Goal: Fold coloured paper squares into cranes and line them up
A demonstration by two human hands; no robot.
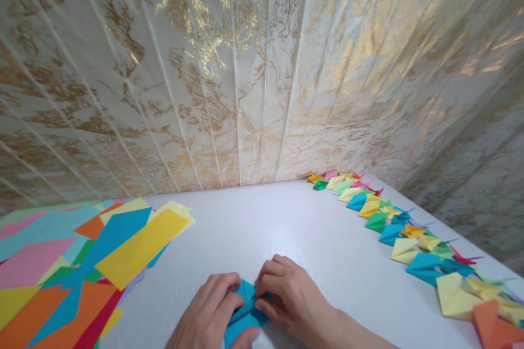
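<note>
A partly folded sheet of blue paper (244, 305) lies on the white table near its front edge, with creases across it. My left hand (215, 308) presses on its left side, fingers curled over the paper and the thumb at the near edge. From the right, my right hand (286, 294) pinches the paper's right part between thumb and fingers. Both hands cover portions of the sheet, and its near end runs out of the frame.
Loose coloured paper sheets (143, 240) overlap on the left of the white table (245, 218). Folded paper pieces in many colours (403, 251) line the right edge. Behind the table hangs a white and gold patterned curtain (241, 92).
</note>
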